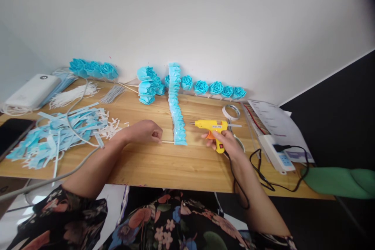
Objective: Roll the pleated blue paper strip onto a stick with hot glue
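Between finger and thumb, my left hand (148, 132) pinches a thin wooden stick (168, 141). The stick's far end meets the near end of a long blue pleated strip (176, 105), which runs away from me across the table to the wall. My right hand (227, 142) is wrapped round the grip of a yellow hot glue gun (211, 125), its orange trigger near my fingers. The nozzle points left toward the strip, a small gap away from it. A black cord hangs from the gun's handle.
Finished-looking blue flowers (201, 86) line the wall. Blue and white scraps (67, 133) cover the left side, near a phone (14, 134) and a white power bank (35, 91). A tape roll (231, 112), papers (274, 125) and a power strip (277, 154) are at right.
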A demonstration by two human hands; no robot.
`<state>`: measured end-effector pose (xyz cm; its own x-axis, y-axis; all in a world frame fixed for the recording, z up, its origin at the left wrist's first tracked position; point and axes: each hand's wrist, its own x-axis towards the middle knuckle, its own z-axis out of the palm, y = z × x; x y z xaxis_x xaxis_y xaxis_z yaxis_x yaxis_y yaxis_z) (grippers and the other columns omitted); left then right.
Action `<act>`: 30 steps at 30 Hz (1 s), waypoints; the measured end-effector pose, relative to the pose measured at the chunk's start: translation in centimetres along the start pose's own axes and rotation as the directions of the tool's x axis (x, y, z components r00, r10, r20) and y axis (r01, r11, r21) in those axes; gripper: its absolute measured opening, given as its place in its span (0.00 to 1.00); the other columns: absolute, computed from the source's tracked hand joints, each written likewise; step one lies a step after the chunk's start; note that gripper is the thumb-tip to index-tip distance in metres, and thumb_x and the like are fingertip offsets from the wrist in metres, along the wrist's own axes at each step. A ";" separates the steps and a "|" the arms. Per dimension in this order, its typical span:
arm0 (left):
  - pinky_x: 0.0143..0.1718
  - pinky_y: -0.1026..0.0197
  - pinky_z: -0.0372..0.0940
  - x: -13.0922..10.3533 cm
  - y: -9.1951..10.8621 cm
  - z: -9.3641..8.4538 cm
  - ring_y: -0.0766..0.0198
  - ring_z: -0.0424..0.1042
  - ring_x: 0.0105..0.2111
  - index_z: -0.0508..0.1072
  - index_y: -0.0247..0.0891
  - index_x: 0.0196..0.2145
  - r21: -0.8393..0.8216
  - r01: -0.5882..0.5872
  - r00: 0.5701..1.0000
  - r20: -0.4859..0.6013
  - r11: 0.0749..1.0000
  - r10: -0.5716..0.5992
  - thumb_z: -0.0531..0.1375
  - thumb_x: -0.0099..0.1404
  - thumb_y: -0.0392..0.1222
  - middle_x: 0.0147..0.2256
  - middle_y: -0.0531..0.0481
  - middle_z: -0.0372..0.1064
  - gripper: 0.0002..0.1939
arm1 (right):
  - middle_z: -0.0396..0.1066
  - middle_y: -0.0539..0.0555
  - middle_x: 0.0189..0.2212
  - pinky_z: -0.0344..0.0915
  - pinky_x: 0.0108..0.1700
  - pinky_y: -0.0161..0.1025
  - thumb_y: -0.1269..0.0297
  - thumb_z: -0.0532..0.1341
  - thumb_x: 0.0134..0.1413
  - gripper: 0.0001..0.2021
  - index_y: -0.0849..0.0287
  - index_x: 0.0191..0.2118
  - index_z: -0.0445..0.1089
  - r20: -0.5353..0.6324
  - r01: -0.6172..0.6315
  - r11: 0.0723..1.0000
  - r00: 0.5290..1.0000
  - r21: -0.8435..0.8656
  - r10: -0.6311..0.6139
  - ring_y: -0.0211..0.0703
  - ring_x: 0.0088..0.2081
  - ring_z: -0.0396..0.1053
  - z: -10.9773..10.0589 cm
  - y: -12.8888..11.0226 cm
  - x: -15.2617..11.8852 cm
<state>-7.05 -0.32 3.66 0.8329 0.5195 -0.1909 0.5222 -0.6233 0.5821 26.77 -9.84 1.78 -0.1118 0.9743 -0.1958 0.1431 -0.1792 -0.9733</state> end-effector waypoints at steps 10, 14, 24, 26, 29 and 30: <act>0.41 0.65 0.62 1.8 -1.1 1.6 0.62 0.74 0.40 0.77 0.36 0.43 0.078 -0.207 0.932 -0.286 0.975 0.221 0.53 0.69 0.42 0.42 0.45 0.76 0.14 | 0.75 0.57 0.23 0.62 0.26 0.34 0.42 0.64 0.48 0.24 0.63 0.33 0.78 -0.040 -0.082 0.997 0.996 -0.002 0.082 0.38 0.24 0.68 1.6 -0.5 0.5; 0.43 0.64 0.64 2.3 -1.6 2.4 0.61 0.75 0.43 0.76 0.38 0.47 0.100 -0.215 0.922 -0.308 0.971 0.236 0.53 0.69 0.39 0.45 0.46 0.76 0.15 | 0.75 0.57 0.23 0.63 0.27 0.34 0.42 0.64 0.48 0.24 0.62 0.32 0.78 -0.037 -0.070 0.998 0.997 -0.003 0.070 0.38 0.24 0.69 1.6 -0.5 0.5; 0.45 0.60 0.63 2.7 -1.1 3.0 0.60 0.75 0.43 0.76 0.41 0.49 0.180 -0.159 0.925 -0.316 0.971 0.210 0.53 0.69 0.38 0.46 0.47 0.76 0.16 | 0.76 0.58 0.25 0.64 0.29 0.35 0.41 0.63 0.48 0.26 0.63 0.34 0.79 -0.041 -0.080 0.996 0.996 -0.027 0.078 0.39 0.25 0.69 1.6 -0.3 0.4; 0.45 0.60 0.62 2.8 -0.9 3.0 0.60 0.75 0.43 0.76 0.41 0.50 0.187 -0.154 0.931 -0.300 0.970 0.206 0.53 0.69 0.38 0.46 0.47 0.76 0.16 | 0.76 0.58 0.25 0.64 0.29 0.35 0.41 0.63 0.47 0.26 0.63 0.34 0.79 -0.036 -0.077 0.997 0.996 -0.026 0.076 0.40 0.26 0.69 1.5 -0.3 0.5; 0.45 0.59 0.61 2.8 -0.9 3.1 0.59 0.75 0.43 0.76 0.41 0.48 0.180 -0.165 0.933 -0.290 0.970 0.212 0.53 0.69 0.39 0.46 0.47 0.76 0.15 | 0.75 0.58 0.24 0.63 0.28 0.35 0.40 0.63 0.48 0.26 0.63 0.34 0.78 -0.033 -0.080 0.996 0.996 -0.040 0.078 0.40 0.25 0.68 1.5 -0.4 0.5; 0.45 0.59 0.61 2.8 -0.9 3.2 0.60 0.75 0.43 0.77 0.41 0.48 0.176 -0.170 0.932 -0.290 0.969 0.217 0.53 0.69 0.39 0.46 0.47 0.76 0.15 | 0.75 0.58 0.24 0.62 0.28 0.35 0.40 0.62 0.48 0.26 0.63 0.33 0.78 -0.034 -0.081 0.996 0.996 -0.046 0.080 0.40 0.25 0.68 1.5 -0.4 0.5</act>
<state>-4.65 -0.15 0.09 0.8362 0.5189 0.1777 0.3967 -0.7959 0.4574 25.14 -9.48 1.91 -0.0660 0.9610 -0.2686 0.1965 -0.2514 -0.9477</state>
